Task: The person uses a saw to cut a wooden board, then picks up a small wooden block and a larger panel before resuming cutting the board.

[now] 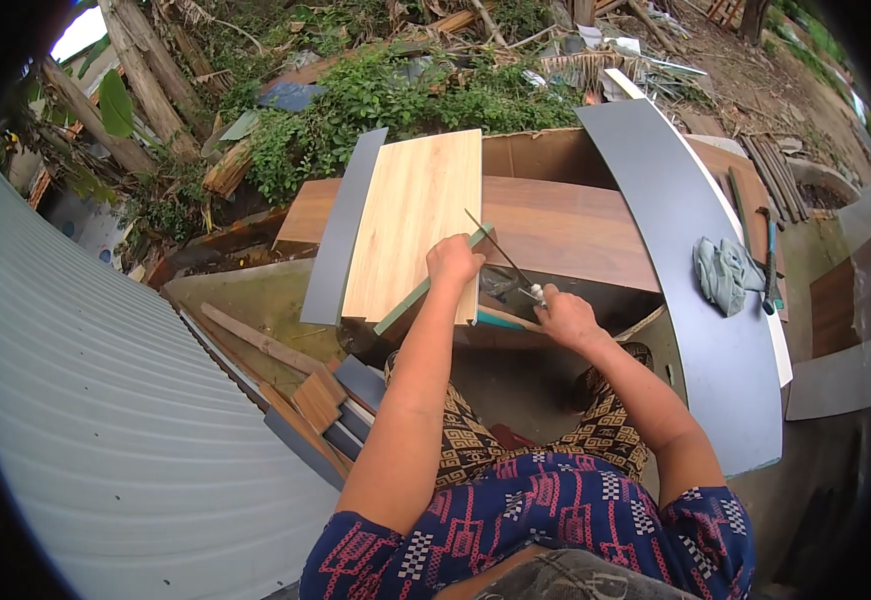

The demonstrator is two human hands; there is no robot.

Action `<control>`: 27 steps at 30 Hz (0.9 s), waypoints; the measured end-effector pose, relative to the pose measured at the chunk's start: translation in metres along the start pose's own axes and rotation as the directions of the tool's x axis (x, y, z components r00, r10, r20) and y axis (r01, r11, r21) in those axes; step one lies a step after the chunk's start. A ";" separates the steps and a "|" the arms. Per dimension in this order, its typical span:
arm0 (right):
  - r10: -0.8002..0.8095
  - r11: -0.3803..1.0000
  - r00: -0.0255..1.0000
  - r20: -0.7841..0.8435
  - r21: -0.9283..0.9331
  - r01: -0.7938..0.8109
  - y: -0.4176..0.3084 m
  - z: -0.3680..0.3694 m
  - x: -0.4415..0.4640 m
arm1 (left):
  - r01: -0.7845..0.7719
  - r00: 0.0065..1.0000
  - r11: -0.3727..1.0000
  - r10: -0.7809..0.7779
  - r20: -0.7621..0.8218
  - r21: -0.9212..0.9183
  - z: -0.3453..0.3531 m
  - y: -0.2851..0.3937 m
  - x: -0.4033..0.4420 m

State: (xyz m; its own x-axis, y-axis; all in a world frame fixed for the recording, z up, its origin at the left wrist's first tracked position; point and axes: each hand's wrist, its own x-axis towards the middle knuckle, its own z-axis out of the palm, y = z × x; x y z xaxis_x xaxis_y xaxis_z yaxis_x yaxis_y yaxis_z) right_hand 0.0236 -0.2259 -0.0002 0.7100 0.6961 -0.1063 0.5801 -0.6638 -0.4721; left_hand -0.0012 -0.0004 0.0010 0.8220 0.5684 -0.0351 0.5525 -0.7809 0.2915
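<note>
My left hand (454,262) is closed over a narrow green strip (406,306) lying diagonally across a light wood-grain plank (421,190). My right hand (568,318) grips a thin-bladed tool (504,253) at its white end. Its long dark blade points up and left, crossing the green strip near the plank's right edge. Whether the blade touches the strip, I cannot tell. Just below the white end, a teal and tan handle-like piece (501,319) shows beside my right hand; what it belongs to is hidden.
Under the light plank runs a brown wood-grain board (566,230), with a grey panel (341,240) to its left. A long grey panel (676,260) on the right carries a crumpled grey-green cloth (724,275) and a hammer-like tool (771,265). Corrugated sheet (136,400) fills the left.
</note>
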 end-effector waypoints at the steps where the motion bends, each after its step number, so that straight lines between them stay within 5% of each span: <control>1: -0.002 1.000 1.000 0.001 0.006 0.002 -0.008 -0.001 0.013 | -0.003 1.000 1.000 0.003 -0.007 0.000 0.000 0.001 -0.001; 8: -0.007 0.997 0.998 -0.064 0.072 0.012 -0.035 0.014 0.087 | 0.013 1.000 1.000 -0.013 0.003 -0.010 -0.001 0.001 0.000; 19: 0.007 1.000 1.000 0.002 -0.008 -0.007 0.020 0.007 -0.031 | 0.004 1.000 1.000 -0.004 -0.021 -0.021 -0.002 0.002 -0.002; 27: -0.014 0.999 1.000 -0.001 0.029 0.014 -0.012 0.000 0.018 | -0.007 1.000 1.000 0.007 -0.001 -0.012 -0.004 0.003 -0.003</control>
State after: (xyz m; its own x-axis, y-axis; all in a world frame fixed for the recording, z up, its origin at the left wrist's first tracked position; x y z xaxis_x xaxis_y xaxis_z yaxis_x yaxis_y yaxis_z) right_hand 0.0294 -0.2052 0.0041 0.7018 0.7055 -0.0989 0.5786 -0.6455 -0.4985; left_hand -0.0029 -0.0032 0.0057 0.8255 0.5635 -0.0321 0.5453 -0.7817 0.3028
